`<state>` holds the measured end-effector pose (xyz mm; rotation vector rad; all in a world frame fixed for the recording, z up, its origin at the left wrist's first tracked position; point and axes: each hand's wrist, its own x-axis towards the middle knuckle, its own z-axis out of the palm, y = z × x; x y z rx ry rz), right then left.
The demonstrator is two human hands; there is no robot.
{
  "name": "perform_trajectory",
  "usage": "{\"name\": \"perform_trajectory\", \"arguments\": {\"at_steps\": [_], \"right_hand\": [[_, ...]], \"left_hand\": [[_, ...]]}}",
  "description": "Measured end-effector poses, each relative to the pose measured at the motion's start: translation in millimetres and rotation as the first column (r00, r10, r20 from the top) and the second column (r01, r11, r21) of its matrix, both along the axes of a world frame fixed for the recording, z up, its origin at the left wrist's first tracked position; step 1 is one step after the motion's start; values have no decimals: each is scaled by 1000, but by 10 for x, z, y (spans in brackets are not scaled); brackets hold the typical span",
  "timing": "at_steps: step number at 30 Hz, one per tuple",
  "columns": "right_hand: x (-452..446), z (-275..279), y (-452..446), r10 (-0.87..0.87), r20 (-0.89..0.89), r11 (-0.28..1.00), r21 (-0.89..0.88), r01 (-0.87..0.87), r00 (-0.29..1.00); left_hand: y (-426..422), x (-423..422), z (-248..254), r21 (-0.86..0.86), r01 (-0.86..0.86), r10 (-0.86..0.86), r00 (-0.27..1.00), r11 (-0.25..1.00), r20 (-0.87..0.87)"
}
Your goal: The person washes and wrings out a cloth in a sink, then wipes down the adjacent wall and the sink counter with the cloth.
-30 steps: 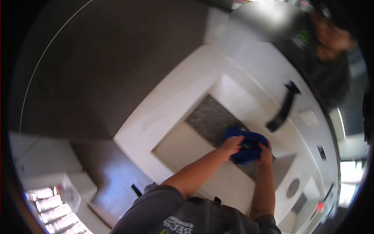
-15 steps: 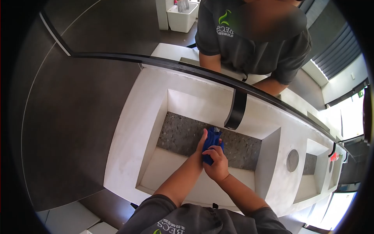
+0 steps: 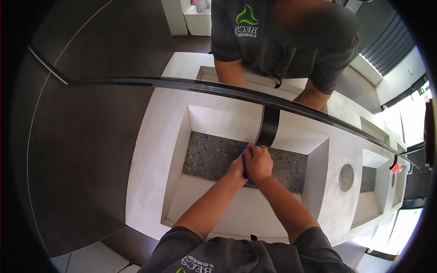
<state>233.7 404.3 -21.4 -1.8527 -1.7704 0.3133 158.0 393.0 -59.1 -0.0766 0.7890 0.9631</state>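
Above the grey speckled base [image 3: 205, 154] of a white sink, my left hand [image 3: 236, 171] and my right hand [image 3: 260, 164] press together around a blue cloth [image 3: 241, 149]. Only small bits of the cloth show between the fingers; the rest is covered. My right hand lies over the top and right side, its fingers curled in. The left one wraps the cloth from the other side. Just beyond my right knuckles, the tip of the black faucet [image 3: 269, 125] hangs over the basin. Whether water runs from it, I cannot tell.
The white counter [image 3: 144, 182] surrounds the basin. Right of it are a round metal lid [image 3: 346, 177] and a second sink [image 3: 368, 207], with a red item [image 3: 397, 168] farther off. A mirror edge [image 3: 218, 89] runs behind, reflecting a person in a dark shirt.
My right hand has moved up and over the cloth, toward the faucet. Both hands now squeeze it into a tighter bundle, with less blue showing. The camera view has shifted slightly.
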Motion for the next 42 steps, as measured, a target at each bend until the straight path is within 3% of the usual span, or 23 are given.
{"name": "perform_trajectory", "arguments": {"at_steps": [1, 2, 3, 4, 5, 6, 7, 9, 10, 12, 13, 15, 16, 17, 19, 21, 22, 24, 27, 34, 35, 38, 42], "right_hand": [[-89, 80, -173, 179, -61, 972, 165, -167, 982], [-174, 153, -383, 321, -76, 944, 111, -312, 944], [-228, 187, -530, 454, -99, 891, 57, -451, 885], [-234, 165, -541, 426, 0, 903, 61, -425, 905], [-174, -55, -385, 236, -22, 971, 39, -235, 971], [-79, -145, -234, 121, -38, 991, 56, -119, 992], [-11, -36, -109, -55, -94, 995, -85, 47, 994], [250, -74, 26, -110, -48, 981, -166, 100, 993], [341, -101, 7, -102, -36, 977, -194, 93, 994], [518, -220, -82, -150, -62, 977, -165, 138, 987], [643, -282, -127, -162, -131, 972, -192, 135, 978], [855, -385, -290, -211, -202, 959, -234, 162, 956], [963, -491, -400, -203, -192, 964, -209, 162, 960], [1051, -574, -520, -158, -152, 974, -184, 129, 976], [1140, -627, -772, -82, -161, 968, -246, 40, 984], [1248, -794, -993, -31, -116, 972, -237, 3, 993], [1349, -939, -1074, -1, -104, 974, -227, -23, 995], [1273, -844, -1217, -22, -157, 951, -308, -28, 987], [1387, -999, -1250, 46, -194, 935, -336, -110, 980], [1270, -703, -1126, 125, -125, 942, -296, -157, 984], [1254, -652, -1137, 134, -130, 944, -285, -167, 982], [1334, -697, -1105, 183, -112, 933, -294, -208, 977], [1349, -715, -1133, 194, -96, 939, -269, -213, 976]], "left_hand": [[13, -138, -111, 134, 87, -120, 956, 987, 268], [19, -255, -299, 277, 130, -258, 827, 952, 499], [206, -338, -934, 407, 165, -403, 677, 899, 616], [129, -261, -798, 379, 79, -342, 626, 922, 701], [-19, -137, -658, 334, -7, -272, 564, 943, 780], [-44, -25, -318, 151, 71, -130, 895, 986, 426], [-12, 34, -16, -51, 47, -50, 997, 998, -60], [-116, -25, 149, -12, 235, -231, 946, 972, -226], [-132, -99, 125, -22, 225, -224, 947, 974, -229], [-166, -280, 38, 194, 591, -460, 760, 783, -459], [-173, -388, 51, 179, 572, -449, 770, 801, -453], [-199, -679, 143, 0, 908, -396, 182, 418, -900], [-307, -837, 299, -40, 947, -330, 71, 319, -941], [-422, -989, 527, -63, 932, -351, 72, 357, -933], [-706, -1285, 1024, -81, 975, -264, -24, 206, -964], [-1149, -1510, 1368, -86, 953, -56, -73, 292, -996], [-1380, -1625, 1500, -112, 936, -83, -90, 333, -993], [-1850, -1832, 1710, -109, 926, 61, -140, 362, -988], [-2593, -2024, 1733, -94, 849, 140, -194, 521, -971], [-3916, -2297, 1892, -185, 605, 66, -367, 774, -928], [-4086, -2266, 1898, -180, 598, 62, -361, 781, -931], [-4533, -2077, 1847, -380, 538, -35, -543, 753, -839], [-4804, -1856, 1774, -418, 596, -142, -454, 686, -880]]}}
